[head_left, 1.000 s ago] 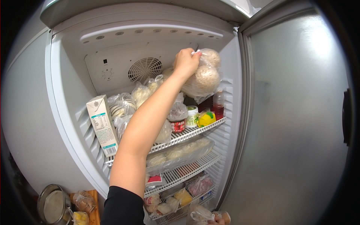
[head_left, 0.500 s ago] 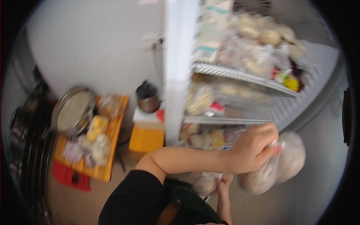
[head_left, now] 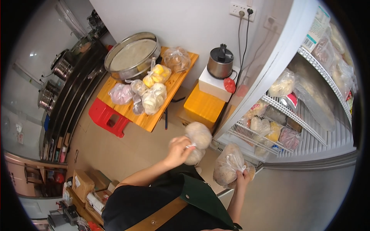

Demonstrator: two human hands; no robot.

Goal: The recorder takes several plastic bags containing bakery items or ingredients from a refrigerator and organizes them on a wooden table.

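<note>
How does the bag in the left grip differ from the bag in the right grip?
The left bag shows two separate round, pale bulges; the right bag looks like one bulky, darker mass.
The left bag lies to the picture's right of the left grip; the right bag lies mostly to the picture's left of the right grip.
Both are see-through plastic, held at a gathered part.
</note>
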